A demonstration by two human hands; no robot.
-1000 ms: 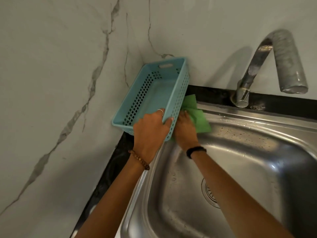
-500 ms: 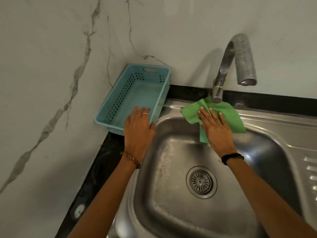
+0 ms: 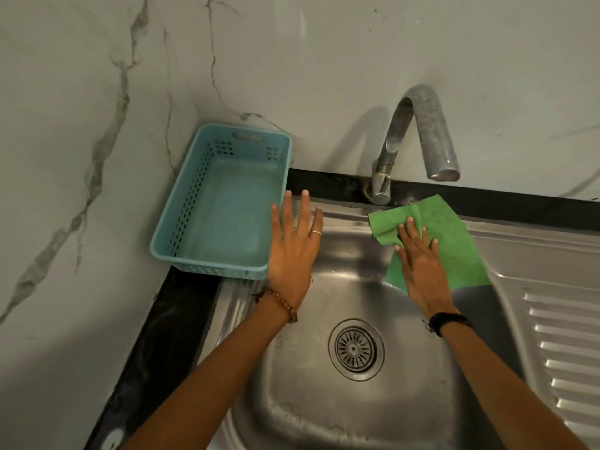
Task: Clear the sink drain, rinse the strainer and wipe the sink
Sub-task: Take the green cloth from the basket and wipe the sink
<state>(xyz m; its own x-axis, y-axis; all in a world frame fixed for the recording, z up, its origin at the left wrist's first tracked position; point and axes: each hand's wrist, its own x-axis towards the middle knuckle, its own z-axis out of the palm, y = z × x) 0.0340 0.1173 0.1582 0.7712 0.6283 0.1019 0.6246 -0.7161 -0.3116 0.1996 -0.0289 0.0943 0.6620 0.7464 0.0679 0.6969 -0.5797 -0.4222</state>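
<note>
Head view. Right hand (image 3: 422, 258) lies flat, fingers straight and slightly spread, pressing a green cleaning cloth (image 3: 451, 241) against the back wall and rim of the stainless steel sink (image 3: 324, 410), at about 1 o'clock from the drain strainer (image 3: 356, 349) and just below the base of the faucet (image 3: 418, 138). Left hand (image 3: 293, 245) also flat, fingers spread, holding nothing; it rests at the sink's rim at about 11 o'clock from the strainer, its edge touching the near right corner of an empty light-blue plastic basket (image 3: 201, 203) on the black tabletop (image 3: 168, 336).

Handling, judged: the cloth looks thin, soft and light. It will bunch and fold under the palm, so flat pressure over its middle suits wiping; to lift it, pinch a free corner. The steel looks wet and probably slippery. The strainer sits seated in the drain; it looks rigid metal, best lifted by its centre knob.

Writing: no brand, label or legible text seen on the cloth, basket, faucet or sink.
</note>
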